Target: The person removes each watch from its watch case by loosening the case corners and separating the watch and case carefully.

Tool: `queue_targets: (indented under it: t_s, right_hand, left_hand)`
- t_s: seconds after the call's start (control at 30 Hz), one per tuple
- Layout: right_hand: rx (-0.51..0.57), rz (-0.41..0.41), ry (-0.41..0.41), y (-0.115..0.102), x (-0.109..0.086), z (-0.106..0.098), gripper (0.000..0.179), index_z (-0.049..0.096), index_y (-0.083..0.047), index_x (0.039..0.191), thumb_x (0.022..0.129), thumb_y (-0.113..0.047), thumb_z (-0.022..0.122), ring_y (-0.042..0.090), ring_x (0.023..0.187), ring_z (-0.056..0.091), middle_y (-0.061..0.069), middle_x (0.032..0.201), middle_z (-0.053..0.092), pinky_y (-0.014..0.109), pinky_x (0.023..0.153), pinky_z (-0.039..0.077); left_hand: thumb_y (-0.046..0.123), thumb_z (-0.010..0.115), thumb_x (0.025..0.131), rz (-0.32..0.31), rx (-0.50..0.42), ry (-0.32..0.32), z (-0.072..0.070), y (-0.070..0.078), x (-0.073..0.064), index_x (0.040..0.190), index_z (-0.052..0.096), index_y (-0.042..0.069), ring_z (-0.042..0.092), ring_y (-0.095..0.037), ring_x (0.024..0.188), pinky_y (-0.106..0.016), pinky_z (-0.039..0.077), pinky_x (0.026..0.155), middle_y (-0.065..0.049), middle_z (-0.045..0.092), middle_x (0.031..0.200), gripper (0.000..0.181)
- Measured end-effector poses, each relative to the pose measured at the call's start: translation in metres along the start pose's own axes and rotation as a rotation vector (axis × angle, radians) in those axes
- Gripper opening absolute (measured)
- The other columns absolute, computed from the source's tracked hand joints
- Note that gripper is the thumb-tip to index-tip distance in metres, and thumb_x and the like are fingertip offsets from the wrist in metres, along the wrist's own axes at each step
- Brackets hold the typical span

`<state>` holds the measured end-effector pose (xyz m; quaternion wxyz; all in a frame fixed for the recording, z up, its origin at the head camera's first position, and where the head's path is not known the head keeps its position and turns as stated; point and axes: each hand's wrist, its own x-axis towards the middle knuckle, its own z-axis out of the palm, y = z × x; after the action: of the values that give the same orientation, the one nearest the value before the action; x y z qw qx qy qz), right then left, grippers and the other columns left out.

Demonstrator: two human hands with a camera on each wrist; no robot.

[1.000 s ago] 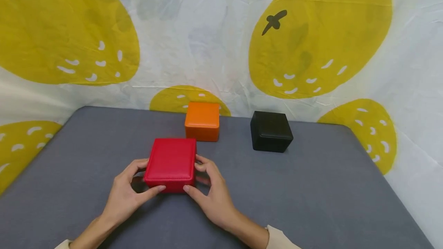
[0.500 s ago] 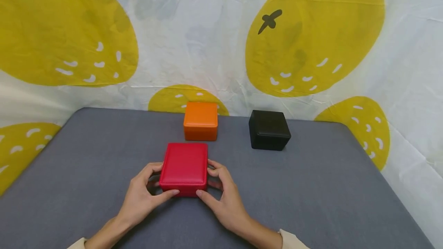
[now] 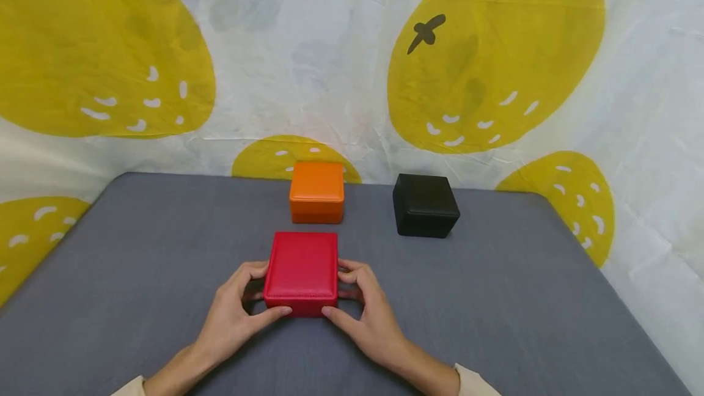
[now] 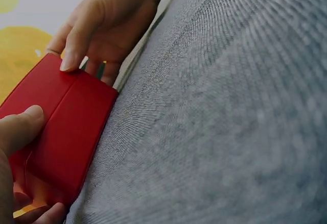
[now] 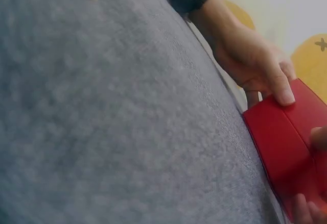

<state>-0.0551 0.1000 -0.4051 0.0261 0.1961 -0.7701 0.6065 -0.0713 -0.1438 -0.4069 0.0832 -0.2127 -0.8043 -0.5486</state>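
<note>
Left hand (image 5: 250,63) grips red box (image 5: 286,142) on grey cloth (image 5: 102,122).

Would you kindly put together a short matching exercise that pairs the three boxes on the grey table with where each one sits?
Things:
1. red box
2. orange box
3. black box

Places:
A. far right, standing alone
B. nearest, held between both hands
C. at the back, just behind the red one

Pairs: 1-B, 2-C, 3-A
</note>
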Motion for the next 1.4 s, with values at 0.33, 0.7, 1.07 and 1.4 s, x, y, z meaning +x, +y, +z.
queue_targets:
  t_s: [0.33,0.7,1.07,1.4]
  right_hand:
    - [-0.044,-0.071,-0.001,-0.015,0.0,-0.012,0.04,0.05,-0.002,0.117,0.084,0.0,0.071,0.025,0.12,0.048,0.013,0.139,0.043,0.04,0.081,0.052]
    - [-0.103,-0.023,-0.055,-0.034,0.007,-0.02,0.05,0.047,0.002,0.124,0.081,0.001,0.073,0.03,0.116,0.05,0.014,0.134,0.046,0.042,0.082,0.052]
    - [-0.09,-0.004,-0.247,0.01,0.035,-0.035,0.078,0.034,-0.018,0.143,0.08,-0.018,0.078,0.025,0.127,0.04,-0.002,0.143,0.034,0.042,0.091,0.048]
    - [-0.08,-0.094,-0.331,0.026,0.046,-0.037,0.101,0.019,-0.027,0.151,0.072,-0.033,0.083,0.016,0.134,0.028,-0.007,0.15,0.022,0.039,0.102,0.039]
  left_hand:
    - [0.019,0.083,0.074,0.012,-0.024,-0.039,0.001,-0.003,0.003,0.119,0.054,0.015,0.051,-0.014,0.117,-0.028,0.053,0.079,-0.001,0.05,0.133,0.053]
    - [0.019,0.083,0.074,0.041,-0.021,-0.081,-0.008,-0.004,0.01,0.12,0.054,0.014,0.055,-0.015,0.109,-0.029,0.053,0.079,-0.002,0.051,0.131,0.055]
    - [0.029,0.084,0.073,-0.106,0.015,-0.354,-0.033,-0.023,0.03,0.154,0.011,0.028,0.035,-0.024,0.13,-0.044,0.038,0.101,-0.002,0.029,0.149,0.109]
    - [0.024,0.087,0.069,-0.09,-0.092,-0.418,-0.027,-0.031,0.029,0.153,0.002,0.032,0.032,-0.022,0.131,-0.029,0.033,0.104,-0.001,0.025,0.15,0.119]
